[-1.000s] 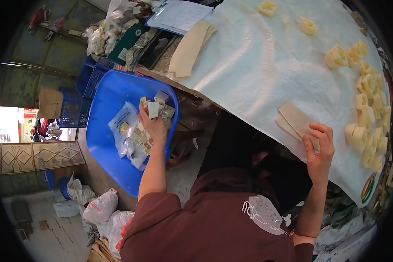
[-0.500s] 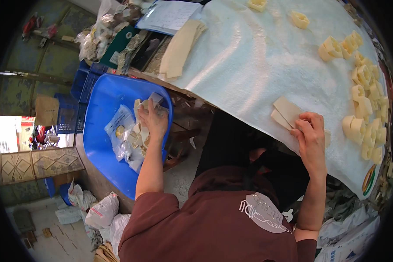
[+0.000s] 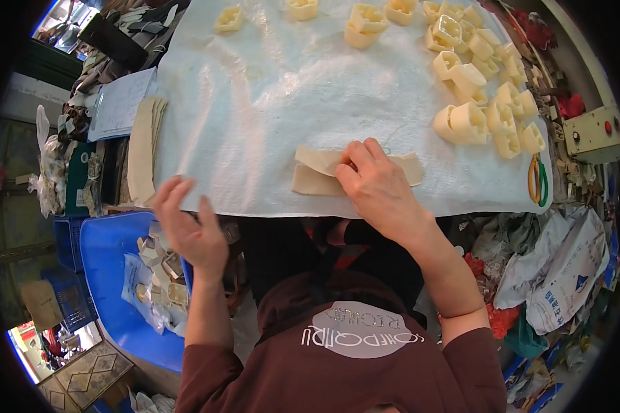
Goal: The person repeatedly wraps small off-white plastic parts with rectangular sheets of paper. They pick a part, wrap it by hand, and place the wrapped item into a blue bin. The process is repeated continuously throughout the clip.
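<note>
1. White woven sheeting [image 3: 269, 103] covers the worktable, its near edge running just in front of the person's body; clutter crowds both sides of the table
2. Two flat beige strips [image 3: 317, 172] lie overlapping on the sheeting near that edge; the right hand [image 3: 375, 186] rests on top of them, fingers bent and pressing down, pinning the strips rather than closing around them
3. The left hand [image 3: 189, 230] is off the table to the left, fingers spread and empty, hovering above a blue tub [image 3: 107, 275]; the two hands are well apart
4. Inside the tub lie small beige pieces and clear plastic bags [image 3: 155, 282]
5. Many folded beige box-like shapes [image 3: 472, 89] sit clustered along the far and right parts of the sheeting, well apart from the strips
6. A stack of beige sheets [image 3: 145, 144] lies at the left edge of the table; green-handled scissors [image 3: 536, 180] lie at the right edge
</note>
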A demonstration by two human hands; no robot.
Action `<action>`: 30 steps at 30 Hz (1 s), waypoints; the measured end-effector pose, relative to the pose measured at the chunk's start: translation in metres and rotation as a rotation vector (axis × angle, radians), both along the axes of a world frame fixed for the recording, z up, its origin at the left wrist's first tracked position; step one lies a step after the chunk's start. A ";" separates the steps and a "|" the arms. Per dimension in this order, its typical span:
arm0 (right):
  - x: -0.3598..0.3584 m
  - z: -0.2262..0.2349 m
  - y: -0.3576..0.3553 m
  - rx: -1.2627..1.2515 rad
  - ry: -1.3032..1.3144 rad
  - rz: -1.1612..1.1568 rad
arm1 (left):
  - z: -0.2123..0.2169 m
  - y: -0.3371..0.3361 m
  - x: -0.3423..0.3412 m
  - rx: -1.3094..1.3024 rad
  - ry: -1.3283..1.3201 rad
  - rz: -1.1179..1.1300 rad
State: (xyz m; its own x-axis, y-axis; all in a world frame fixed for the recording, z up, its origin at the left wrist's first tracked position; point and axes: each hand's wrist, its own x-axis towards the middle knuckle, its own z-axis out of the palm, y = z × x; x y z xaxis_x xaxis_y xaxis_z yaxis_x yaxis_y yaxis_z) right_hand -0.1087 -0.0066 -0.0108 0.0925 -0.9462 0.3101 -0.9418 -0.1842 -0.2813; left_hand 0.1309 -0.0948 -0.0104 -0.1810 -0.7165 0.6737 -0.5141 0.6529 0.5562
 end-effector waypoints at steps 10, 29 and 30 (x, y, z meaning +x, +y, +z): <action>-0.036 -0.004 0.019 -0.251 -1.096 -0.152 | -0.010 0.036 -0.102 0.097 -0.417 -0.656; -0.086 0.054 0.139 -0.846 -1.140 -0.424 | -0.006 -0.101 -0.308 0.153 -0.355 -0.157; -0.086 0.051 0.141 -0.833 -1.149 -0.427 | -0.011 -0.108 -0.311 0.188 -0.338 -0.209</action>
State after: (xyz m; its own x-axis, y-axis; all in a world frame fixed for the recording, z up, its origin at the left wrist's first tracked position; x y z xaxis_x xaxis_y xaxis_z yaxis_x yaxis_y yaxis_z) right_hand -0.1951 0.1348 0.0404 -0.8061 -0.3556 0.4730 -0.3049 -0.4354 -0.8470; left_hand -0.1804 -0.2033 -0.0215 -0.5230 -0.7453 0.4136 -0.5548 0.6660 0.4986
